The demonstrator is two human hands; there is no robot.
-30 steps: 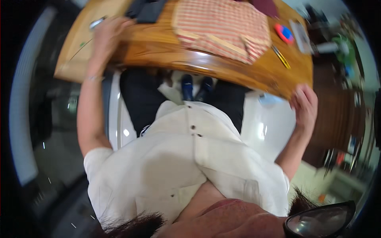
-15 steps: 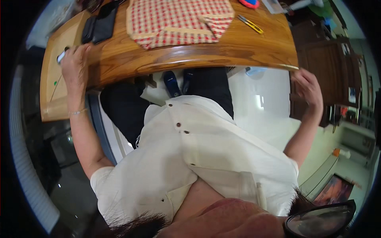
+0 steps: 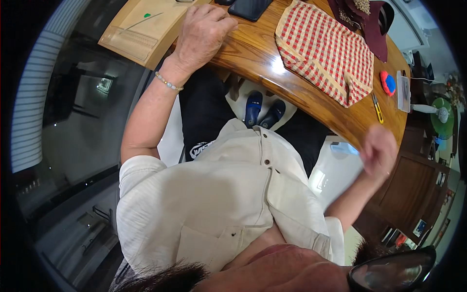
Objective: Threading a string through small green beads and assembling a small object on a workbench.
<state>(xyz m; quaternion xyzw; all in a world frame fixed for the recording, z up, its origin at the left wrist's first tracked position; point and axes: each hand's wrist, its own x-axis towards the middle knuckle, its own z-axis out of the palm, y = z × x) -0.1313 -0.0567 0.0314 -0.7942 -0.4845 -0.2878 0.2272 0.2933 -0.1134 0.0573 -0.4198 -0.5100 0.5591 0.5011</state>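
Note:
My left hand (image 3: 205, 35) is closed, its fingers curled under over the table's front edge, just right of a shallow wooden tray (image 3: 154, 52). Whatever its fingers may hold is hidden. My right hand (image 3: 378, 150) is smeared by motion near the table's right front edge, below a yellow utility knife (image 3: 378, 111). Between the hands, toward the back, a red-and-beige checked cloth piece (image 3: 326, 51) lies on the wooden table (image 3: 253, 53), one corner folded over.
The tray holds a small green piece (image 3: 147, 15) and a thin stick (image 3: 145, 21). Behind my left hand lies a black phone (image 3: 249, 7). A red-and-blue pincushion-like object (image 3: 388, 82), a clear plastic box (image 3: 403, 91) and maroon fabric (image 3: 374, 34) are at the right.
The view has turned, so the table and its things appear farther right. My left hand has shifted from the tray's edge to the table beside it. My right hand is now blurred.

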